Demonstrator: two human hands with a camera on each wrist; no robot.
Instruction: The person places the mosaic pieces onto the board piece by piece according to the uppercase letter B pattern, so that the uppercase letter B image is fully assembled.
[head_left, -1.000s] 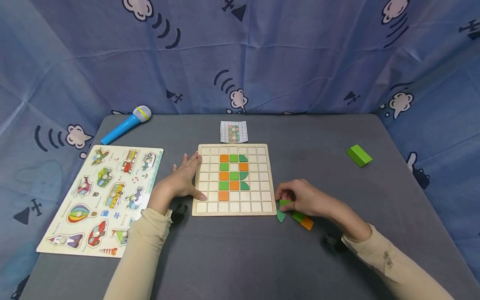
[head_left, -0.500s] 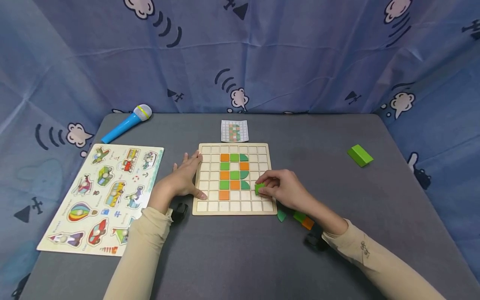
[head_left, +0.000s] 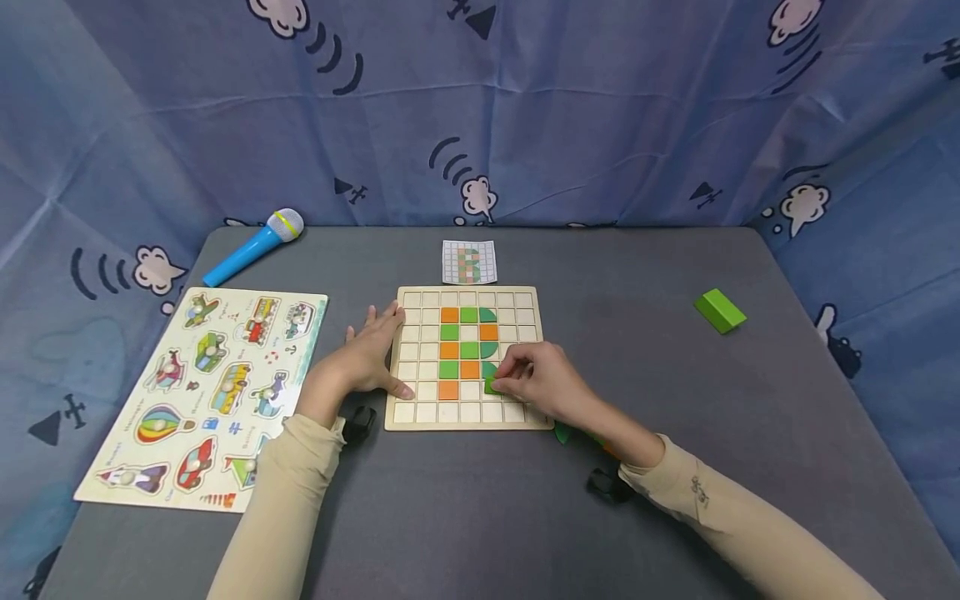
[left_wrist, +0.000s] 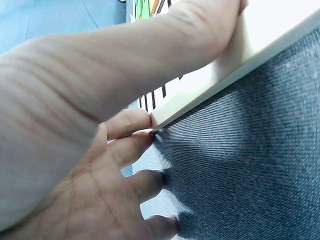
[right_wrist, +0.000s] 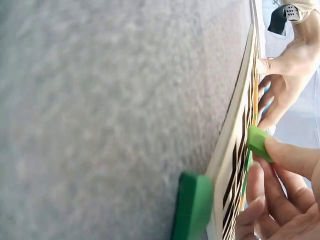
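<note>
A wooden grid board [head_left: 417, 414] lies mid-table with orange, light green and dark green tiles set in its cells. My left hand [head_left: 362, 358] rests at the board's left edge, thumb on top and fingers [left_wrist: 131, 149] spread along the side. Between thumb and fingers, my right hand [head_left: 546, 379] pinches a light green tile [right_wrist: 258, 142] over the board's lower part, just below the lowest dark green rounded tile. A loose dark green tile [right_wrist: 193, 207] lies by the board's near right corner. My right forearm mostly hides the other loose tiles beside it.
Behind the board lies a small printed pattern card [head_left: 469, 262]. A picture puzzle board [head_left: 176, 329] and a blue toy microphone [head_left: 253, 248] are on the left. Far right on the table is a green block [head_left: 720, 312].
My right hand has picked up the light green tile from beside the board and carried it left over the grid. The left hand has stayed in place.
</note>
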